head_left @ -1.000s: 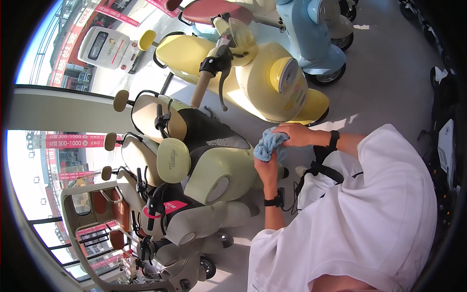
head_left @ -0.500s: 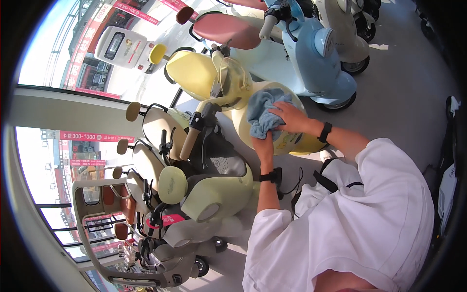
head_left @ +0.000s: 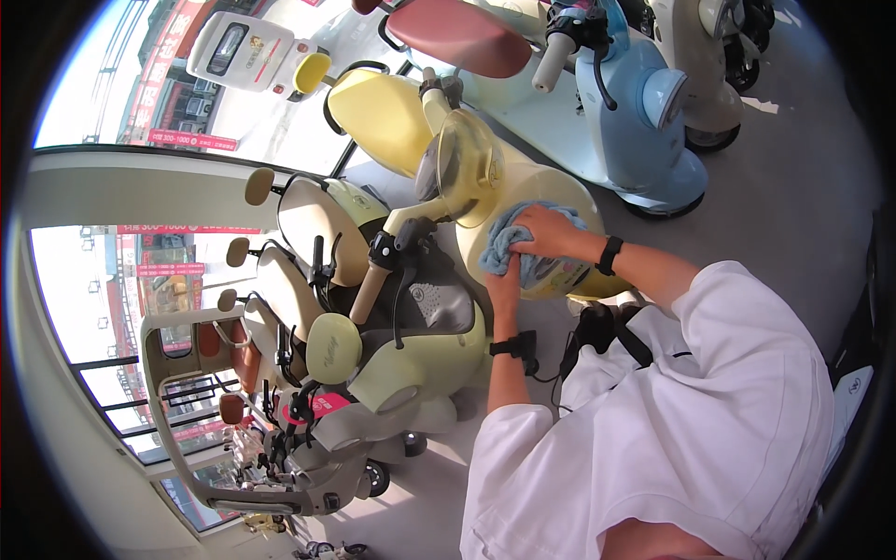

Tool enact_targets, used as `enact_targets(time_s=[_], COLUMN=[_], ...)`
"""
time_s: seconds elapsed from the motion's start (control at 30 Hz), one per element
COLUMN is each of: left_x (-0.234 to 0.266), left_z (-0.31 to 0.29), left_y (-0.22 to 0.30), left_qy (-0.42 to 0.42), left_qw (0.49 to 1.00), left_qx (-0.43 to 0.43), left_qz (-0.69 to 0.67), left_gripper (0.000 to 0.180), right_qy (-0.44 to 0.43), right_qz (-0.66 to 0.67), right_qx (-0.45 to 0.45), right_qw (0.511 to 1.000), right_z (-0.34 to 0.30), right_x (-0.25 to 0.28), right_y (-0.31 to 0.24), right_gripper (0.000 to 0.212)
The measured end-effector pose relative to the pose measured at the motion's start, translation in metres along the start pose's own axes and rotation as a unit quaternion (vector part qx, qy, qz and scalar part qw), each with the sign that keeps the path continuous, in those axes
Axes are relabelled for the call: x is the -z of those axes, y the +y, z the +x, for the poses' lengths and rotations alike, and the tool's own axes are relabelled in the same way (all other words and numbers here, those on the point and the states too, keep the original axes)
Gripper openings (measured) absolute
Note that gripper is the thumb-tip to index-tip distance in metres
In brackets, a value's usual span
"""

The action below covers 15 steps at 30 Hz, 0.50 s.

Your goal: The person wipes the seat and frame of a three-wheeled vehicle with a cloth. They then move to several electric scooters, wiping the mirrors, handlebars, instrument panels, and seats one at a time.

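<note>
A bunched blue-grey cloth (head_left: pixel 507 235) lies against the rounded front panel of a pale yellow scooter (head_left: pixel 563 193). My right hand (head_left: pixel 553 233) grips the cloth from above, its fingers curled into the folds. Just below, my left hand (head_left: pixel 505 283) holds the lower edge of the same cloth, its fingers partly hidden by the fabric. Both hands are close together, and each wrist wears a dark band. Above the cloth sits the scooter's clear, rounded headlight cover (head_left: pixel 471 170).
A light blue scooter (head_left: pixel 616 126) stands beyond the yellow one. To the left, a pale green scooter (head_left: pixel 420 359) is close to my left forearm, its tan handlebar grip (head_left: pixel 370 294) sticking out. More scooters line the windows, and a three-wheeler with a roof frame (head_left: pixel 154 411) stands farther left.
The cloth is gathered into a tighter bundle, and my right hand has closed more over it. The whole view has shifted slightly, moving the scooters in the picture.
</note>
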State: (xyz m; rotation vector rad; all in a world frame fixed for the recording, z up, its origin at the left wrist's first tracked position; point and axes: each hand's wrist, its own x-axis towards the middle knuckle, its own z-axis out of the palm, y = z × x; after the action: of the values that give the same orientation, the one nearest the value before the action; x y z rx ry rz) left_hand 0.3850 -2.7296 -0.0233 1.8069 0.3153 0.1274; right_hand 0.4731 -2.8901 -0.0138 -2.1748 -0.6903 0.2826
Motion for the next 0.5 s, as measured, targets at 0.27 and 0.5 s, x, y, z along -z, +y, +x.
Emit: enact_targets(time_s=[0.27,0.5], left_x=[-0.002,0.04], left_z=[0.014,-0.001], left_y=[0.008,-0.047], left_qy=[-0.049,0.062], left_qw=[0.997,0.995], left_qx=[-0.05,-0.073], left_qz=[-0.016,0.041], left_gripper=[0.038,0.041], right_qy=[0.12,0.007], right_qz=[-0.014,-0.216], right_qx=[-0.036,0.129], right_qw=[0.992,0.968], right_z=[-0.033,-0.001], right_x=[-0.004,-0.031], right_y=[-0.004,-0.05], right_gripper=[0.057,0.066])
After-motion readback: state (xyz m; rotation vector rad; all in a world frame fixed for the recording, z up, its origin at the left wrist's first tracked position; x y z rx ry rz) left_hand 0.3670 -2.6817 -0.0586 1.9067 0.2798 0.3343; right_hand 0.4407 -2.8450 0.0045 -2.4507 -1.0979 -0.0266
